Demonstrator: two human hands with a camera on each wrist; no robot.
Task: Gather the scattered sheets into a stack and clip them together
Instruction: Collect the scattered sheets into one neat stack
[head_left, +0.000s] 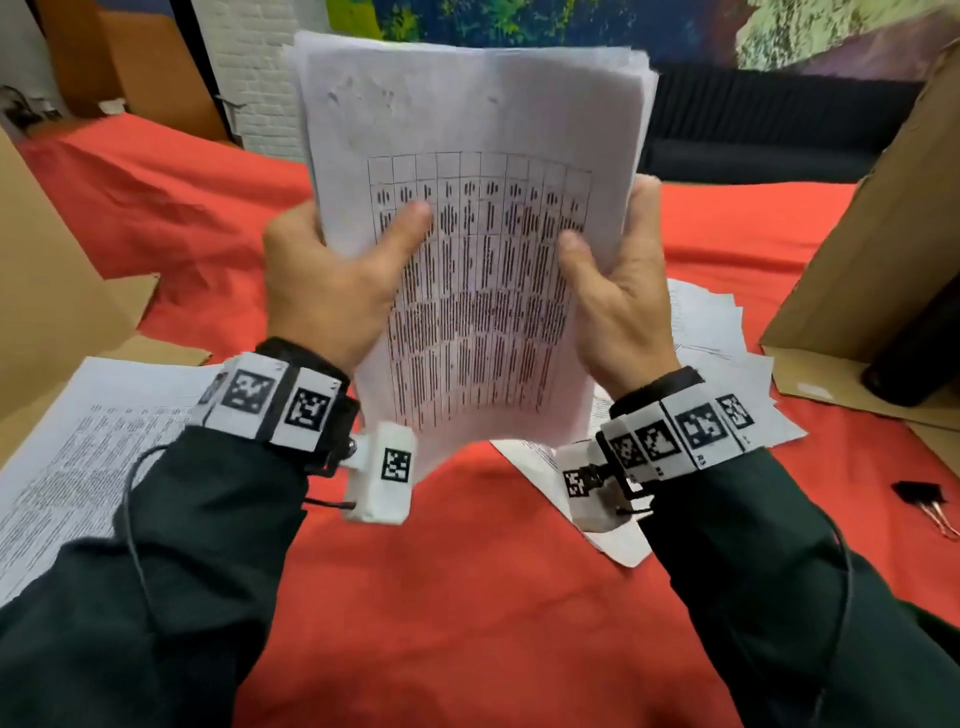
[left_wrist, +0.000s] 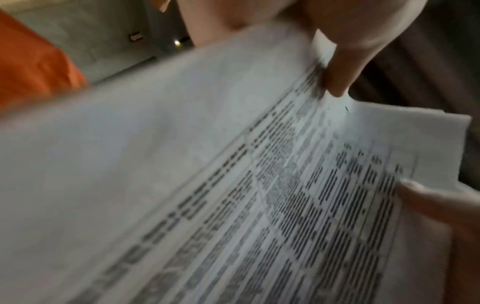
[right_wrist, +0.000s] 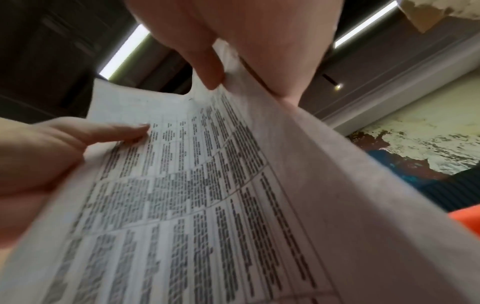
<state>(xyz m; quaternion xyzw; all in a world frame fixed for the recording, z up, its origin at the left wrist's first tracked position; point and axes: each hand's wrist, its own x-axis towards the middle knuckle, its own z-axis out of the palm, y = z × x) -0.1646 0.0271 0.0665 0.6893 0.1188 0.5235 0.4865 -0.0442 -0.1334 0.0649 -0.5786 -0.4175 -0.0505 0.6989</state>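
We hold the stack of sheets (head_left: 467, 218) upright above the red cloth (head_left: 467, 597), our left hand (head_left: 332, 280) and right hand (head_left: 618, 301) pinching its sides to even the edges, while the black clip (head_left: 922, 496) waits beside more loose sheets (head_left: 722, 374).

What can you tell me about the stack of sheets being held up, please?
The stack is white paper, several sheets thick, its top edges slightly uneven. The facing sheet carries a printed table of dark text; its upper part is blank and a little smudged. The stack stands roughly upright above the red cloth, bowed slightly. The left hand and right hand grip its side edges, thumbs on the front.
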